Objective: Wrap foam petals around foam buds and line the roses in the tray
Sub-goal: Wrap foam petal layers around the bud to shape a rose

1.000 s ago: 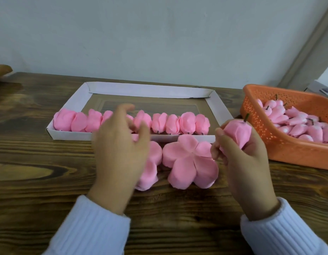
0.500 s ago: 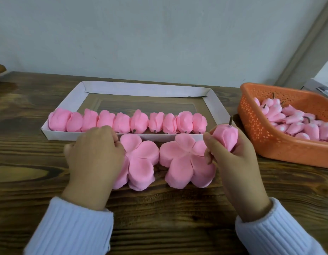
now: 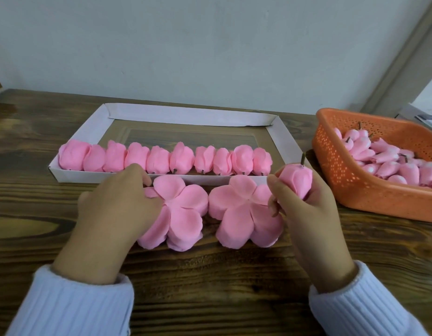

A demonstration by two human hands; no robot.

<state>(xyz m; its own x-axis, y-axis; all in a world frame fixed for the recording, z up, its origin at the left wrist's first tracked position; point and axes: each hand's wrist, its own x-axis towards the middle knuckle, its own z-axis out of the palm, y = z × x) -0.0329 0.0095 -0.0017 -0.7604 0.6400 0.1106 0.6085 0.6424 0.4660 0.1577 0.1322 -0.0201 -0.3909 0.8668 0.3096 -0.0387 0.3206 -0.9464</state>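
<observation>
Now the bud [image 3: 296,181] is clamped stem-up in the right hand [image 3: 309,214], at three o'clock of the petal stack [image 3: 183,209] on which the left hand [image 3: 115,209] lies; whether a petal is pinched cannot be told. One petal alone should be peeled and wrapped snugly, and the rose lined in the tray [image 3: 193,117] at twelve o'clock.

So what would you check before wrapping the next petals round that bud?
1. Bud held: the right hand grips the bud, stem up. Ok.
2. Petals in reach: the left hand rests on the left petal stack; the right petal stack lies beside it. Ok.
3. One layer lifted free: the hand covers it. Cannot tell.
4. Room in the tray: bare floor behind the row of roses. Ok.
5. Spare buds: the basket holds plenty. Ok.
</observation>
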